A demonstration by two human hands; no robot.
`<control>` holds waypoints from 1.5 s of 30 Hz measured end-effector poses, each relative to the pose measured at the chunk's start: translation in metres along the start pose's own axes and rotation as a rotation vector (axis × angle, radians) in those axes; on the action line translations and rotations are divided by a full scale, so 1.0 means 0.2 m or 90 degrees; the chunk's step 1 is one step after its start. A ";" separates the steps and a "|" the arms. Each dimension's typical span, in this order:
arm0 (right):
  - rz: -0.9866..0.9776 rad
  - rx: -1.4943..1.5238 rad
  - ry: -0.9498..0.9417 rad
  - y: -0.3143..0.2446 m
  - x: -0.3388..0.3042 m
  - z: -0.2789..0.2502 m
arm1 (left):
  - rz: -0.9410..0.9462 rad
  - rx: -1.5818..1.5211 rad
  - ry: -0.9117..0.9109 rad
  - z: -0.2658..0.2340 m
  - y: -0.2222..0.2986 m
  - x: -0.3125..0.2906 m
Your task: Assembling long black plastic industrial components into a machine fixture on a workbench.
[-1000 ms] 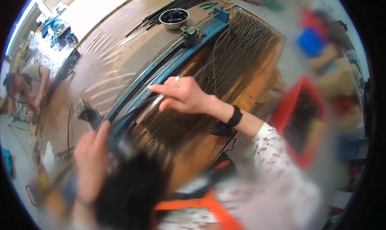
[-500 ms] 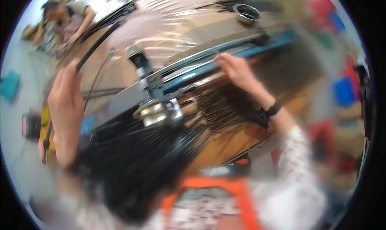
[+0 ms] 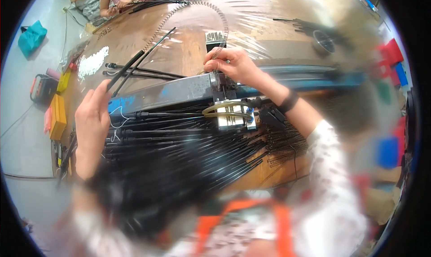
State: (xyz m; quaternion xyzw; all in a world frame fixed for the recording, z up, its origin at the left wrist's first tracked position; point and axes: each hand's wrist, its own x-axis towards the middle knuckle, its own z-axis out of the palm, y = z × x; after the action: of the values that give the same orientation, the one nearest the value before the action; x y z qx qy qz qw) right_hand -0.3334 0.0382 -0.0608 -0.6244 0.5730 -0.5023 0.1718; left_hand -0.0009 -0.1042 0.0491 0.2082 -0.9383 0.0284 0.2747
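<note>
We note a teal bag (image 3: 31,36) on the floor, yellow boxes (image 3: 58,115) at table edge, metal bowl (image 3: 323,41) far right.

Left hand (image 3: 92,122) gripping black rod (image 3: 134,65), right hand (image 3: 233,65) pinching coiled spring (image 3: 197,5), blue rail (image 3: 166,93) between

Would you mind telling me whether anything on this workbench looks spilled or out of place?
A patch of white bits lies scattered loose on the wooden bench at the far left, like a spill. Otherwise nothing stands out: the left hand holds a black rod, and the right hand is at the blue rail.
</note>
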 end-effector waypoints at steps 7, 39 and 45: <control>-0.119 -0.326 -0.207 0.00 0.11 0.11 | -0.007 -0.040 0.007 0.09 0.02 0.04; 0.123 -0.723 0.155 0.47 -0.99 -1.08 | 0.035 -0.308 -0.076 1.00 0.45 0.27; 0.041 -0.738 0.142 0.47 -0.99 -1.09 | 0.051 -0.263 0.000 0.99 0.44 0.21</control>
State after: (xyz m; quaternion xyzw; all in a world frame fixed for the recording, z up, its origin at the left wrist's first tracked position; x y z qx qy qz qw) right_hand -0.5315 0.2665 -0.1253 -0.5420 0.7873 -0.1646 -0.2433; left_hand -0.1681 -0.0731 -0.0909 0.1101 -0.9317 -0.1539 0.3100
